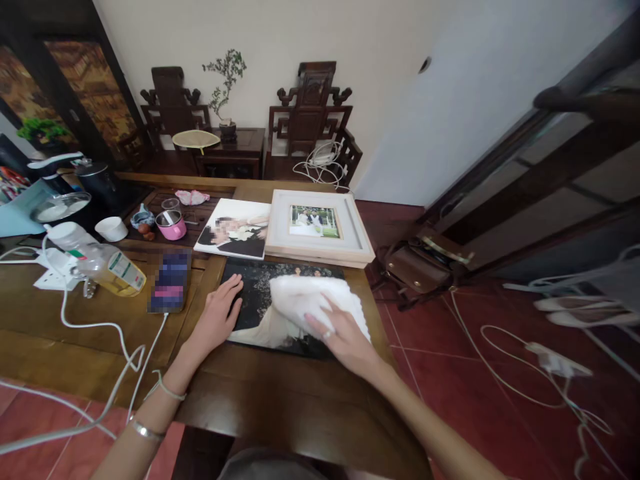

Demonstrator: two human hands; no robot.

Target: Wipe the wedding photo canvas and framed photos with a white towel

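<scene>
Holding cloth [295, 300] on dark photo [257, 287] with right hand [345, 337], laying left hand [220, 310] on left edge

Has clutter along left of counter [280, 393]: bottle [120, 270], power strip [55, 272], white cup [111, 229], pink mug [171, 228]. Shows phone [170, 283] between bottle and left hand, screen blurred out, white cable [147, 367] trailing from near end past left arm. Has print [240, 233] and white frame [280, 230] side by side just beyond dark photo, print at left, frame at right. Shows bag [423, 267] off right side of counter, lower down. Farther back, has two carved chairs [316, 100] by wall, plant [225, 80] on side table [250, 143] between, coiled cord [325, 157] on right-hand chair.

Covers much of middle and right of dark photo with cloth and right hand, so hides part of picture.

Grips cloth in right hand, fingers bent over bunched fabric, ring visible on one finger. Rests left hand loosely open, palm down, fingers a little apart, grasping nothing, fingertips on left edge of dark photo.

Has dark photo flat on counter, between and under both hands; has cloth directly under right hand, well apart from left.
</scene>
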